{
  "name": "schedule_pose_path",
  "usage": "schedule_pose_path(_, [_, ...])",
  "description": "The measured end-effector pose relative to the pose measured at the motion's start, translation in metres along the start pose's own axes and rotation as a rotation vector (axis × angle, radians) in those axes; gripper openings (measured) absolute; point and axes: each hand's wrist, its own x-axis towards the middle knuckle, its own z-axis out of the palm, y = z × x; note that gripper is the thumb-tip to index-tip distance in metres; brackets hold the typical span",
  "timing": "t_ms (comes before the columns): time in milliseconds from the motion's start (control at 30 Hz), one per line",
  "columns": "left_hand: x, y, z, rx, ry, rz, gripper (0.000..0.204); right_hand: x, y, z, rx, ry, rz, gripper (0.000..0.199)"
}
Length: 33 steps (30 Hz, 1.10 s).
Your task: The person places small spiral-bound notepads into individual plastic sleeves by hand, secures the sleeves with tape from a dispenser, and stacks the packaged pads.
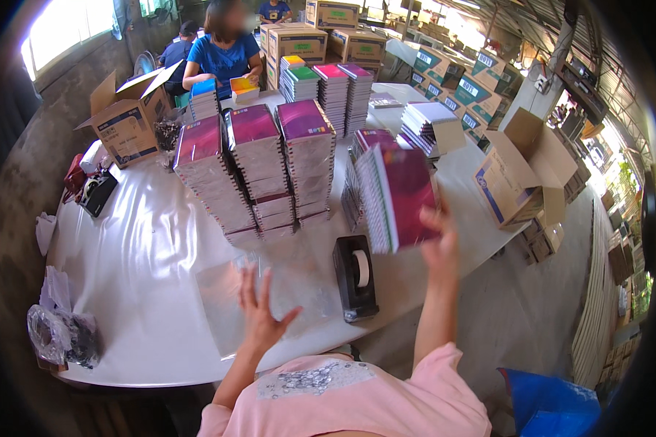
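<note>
My right hand [439,240] grips a small stack of purple-covered spiral notebooks [404,191] by its right side, tilted above the table. Low on the table, my left hand [259,312] has its fingers spread over clear plastic bags [222,309], with nothing held in it. Between the two hands stands a black tape dispenser [356,284] with a roll of tape. More purple notebooks [375,138] rise partly hidden behind the held ones. Three tall piles of plastic-wrapped purple notebooks [255,156] stand ahead of my left hand.
Farther back are stacks of notebooks with coloured covers [332,91] and a pale notebook pile [424,124]. Open cartons stand at the left [130,124] and right [517,178]. Crumpled plastic [62,331] lies at the near left. A co-worker in blue [226,58] is across the table.
</note>
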Motion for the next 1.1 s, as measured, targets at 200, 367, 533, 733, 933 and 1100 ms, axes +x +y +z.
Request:
schedule_pose_path(200, [-0.053,-0.043,0.007,0.259,-0.026,-0.545,0.087,0.153,-0.024,-0.06,0.084,-0.01,0.082,0.042])
schedule_pose_path(367, [-0.088,-0.066,-0.003,0.403,-0.106,-0.878,0.085,0.179,0.011,-0.052,-0.315,-0.17,0.301,0.045])
schedule_pose_path(533, [-0.096,-0.066,-0.003,0.413,-0.168,-1.03,0.082,0.174,0.015,-0.058,-0.367,-0.229,0.324,0.057])
schedule_pose_path(733, [-0.107,-0.09,-0.01,0.386,0.0,-1.132,0.084,0.158,0.052,-0.126,-0.186,0.053,0.374,0.086])
schedule_pose_path(933, [-0.108,-0.134,-0.035,0.383,-0.013,-1.233,0.084,0.095,0.191,-0.228,-0.039,0.212,0.557,0.083])
schedule_pose_path(1100, [-0.095,-0.165,-0.048,0.346,0.057,-1.184,0.084,0.099,0.226,-0.216,-0.058,0.234,0.469,0.069])
